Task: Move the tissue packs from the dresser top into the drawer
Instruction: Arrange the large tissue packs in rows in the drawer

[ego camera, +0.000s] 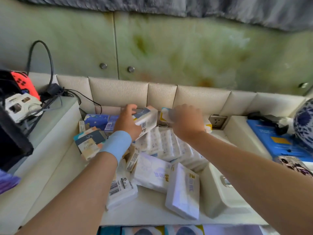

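Gripping a grey-blue and white tissue pack with a barcode, the left hand has its fingers and thumb curled round the pack's end and holds it tilted above the back edge of the cream dresser top. A light blue wristband circles that wrist. Just beside it, the right hand is blurred, but its fingers are curled over a white, yellow and blue tissue pack at the back edge, near a metal wall socket.

Below both hands a heap of white tissue packs covers the middle of the dresser top, touching and overlapping one another. A large white pack with blue lettering lies tilted near the front edge. More packs in grey, blue and orange wrap lie stacked towards the left edge. Under the front edge, a strip of the drawer shows blue and yellow printed packs inside.

A cream padded panel stands along the back edge. A blue flat box and a blue-and-white porcelain vase sit past the right edge, a red game controller past the left.
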A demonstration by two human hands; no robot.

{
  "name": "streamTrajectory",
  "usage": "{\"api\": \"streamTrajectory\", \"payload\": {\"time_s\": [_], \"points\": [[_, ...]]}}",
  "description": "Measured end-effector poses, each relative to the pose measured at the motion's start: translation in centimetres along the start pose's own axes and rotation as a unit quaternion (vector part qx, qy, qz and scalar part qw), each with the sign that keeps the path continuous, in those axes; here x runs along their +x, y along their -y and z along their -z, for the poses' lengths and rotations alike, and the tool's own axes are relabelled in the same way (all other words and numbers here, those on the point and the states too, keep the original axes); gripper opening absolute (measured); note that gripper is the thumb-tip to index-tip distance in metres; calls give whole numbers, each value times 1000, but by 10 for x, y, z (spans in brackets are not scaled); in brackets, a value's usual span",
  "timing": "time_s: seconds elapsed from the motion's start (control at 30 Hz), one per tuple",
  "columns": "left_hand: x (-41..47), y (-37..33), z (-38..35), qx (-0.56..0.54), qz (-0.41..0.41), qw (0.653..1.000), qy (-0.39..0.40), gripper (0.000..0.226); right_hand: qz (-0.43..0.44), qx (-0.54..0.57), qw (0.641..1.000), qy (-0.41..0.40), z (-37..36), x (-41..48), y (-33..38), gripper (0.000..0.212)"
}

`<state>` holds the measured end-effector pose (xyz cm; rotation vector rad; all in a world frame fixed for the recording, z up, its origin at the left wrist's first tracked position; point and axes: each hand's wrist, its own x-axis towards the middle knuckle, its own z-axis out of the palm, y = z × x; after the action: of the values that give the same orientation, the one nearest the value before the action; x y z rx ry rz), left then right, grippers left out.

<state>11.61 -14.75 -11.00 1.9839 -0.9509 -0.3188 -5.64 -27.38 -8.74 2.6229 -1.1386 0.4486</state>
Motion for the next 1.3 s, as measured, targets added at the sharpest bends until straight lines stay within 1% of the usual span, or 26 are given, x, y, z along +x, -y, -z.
{"api": "streamTrajectory", "payload": {"time_s": [0.07, 0.17, 0.3, 0.43, 0.5, 0.57, 0.6, 0.63, 0.73, 0.83, 0.87, 0.93, 1.0, 1.07, 1.1, 1.2, 1.3], "points": [[-13, -7, 2, -7, -20, 1000, 15, 72, -18, 45, 999, 6, 13, -14, 1, 42], [-38, -15, 8, 19, -30, 999, 13, 72, -37, 93, 995, 12, 33, -40, 1, 46], [-73, -23, 22, 28, -38, 999, -7, 66, -66, 182, 981, 15, 59, -78, 0, 54], [-108, -35, 45, 32, -60, 998, 4, 58, -83, 254, 963, 36, 87, -122, 0, 55], [-126, -39, 55, 27, -66, 997, 22, 58, -89, 296, 949, 59, 100, -147, 1, 61], [-144, -40, 65, 42, -72, 995, 47, 58, -85, 349, 927, 106, 112, -173, 1, 72], [-153, -41, 70, 58, -72, 994, 59, 57, -75, 363, 920, 129, 116, -185, 3, 72], [-163, -41, 75, 79, -71, 992, 68, 56, -58, 364, 918, 149, 119, -195, 4, 67], [-191, -42, 86, 137, -77, 983, 95, 55, -12, 331, 923, 197, 123, -216, 11, 40], [-213, -45, 97, 167, -90, 977, 98, 56, -6, 346, 904, 253, 124, -231, 15, 16], [-219, -45, 99, 173, -93, 976, 99, 56, -11, 357, 892, 276, 123, -236, 15, 16], [-231, -45, 102, 162, -75, 978, 110, 62, -27, 374, 867, 329, 122, -249, 15, 24], [-244, -41, 99, 135, -48, 980, 137, 75, -49, 380, 851, 361, 121, -264, 14, 28], [-255, -37, 94, 130, -42, 975, 173, 83, -36, 349, 854, 384, 117, -277, 13, 37], [-260, -34, 90, 135, -42, 971, 194, 84, -23, 326, 856, 400, 114, -283, 13, 44], [-273, -21, 70, 162, -42, 951, 259, 78, 4, 265, 855, 446, 105, -302, 15, 65], [-284, -4, 52, 218, -35, 933, 286, 62, 52, 215, 874, 433, 93, -315, 19, 81]]}}
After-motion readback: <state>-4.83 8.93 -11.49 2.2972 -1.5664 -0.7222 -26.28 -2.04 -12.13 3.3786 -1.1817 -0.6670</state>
